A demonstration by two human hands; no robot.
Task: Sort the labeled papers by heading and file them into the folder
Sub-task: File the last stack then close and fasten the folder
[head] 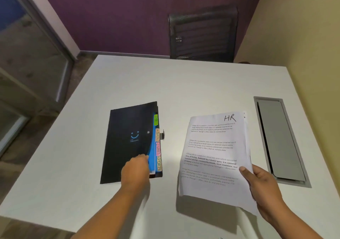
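Left hand (135, 170) touches folder (127, 139) edge; right hand (261, 185) grips papers (211, 152).

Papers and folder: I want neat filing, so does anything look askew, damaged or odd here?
Only minor things. The papers held by the right hand are not squared: back sheets peek out along the right edge. The folder, its cover edge gripped by the left hand, lies slightly skewed on the table. Nothing torn or spilled.

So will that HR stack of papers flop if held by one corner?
Probably floppy: the papers, held by the right hand at one corner, curl along the near edge. Likely light, since one hand holds them up. Sheets could slip apart; edges peek out behind the top page.
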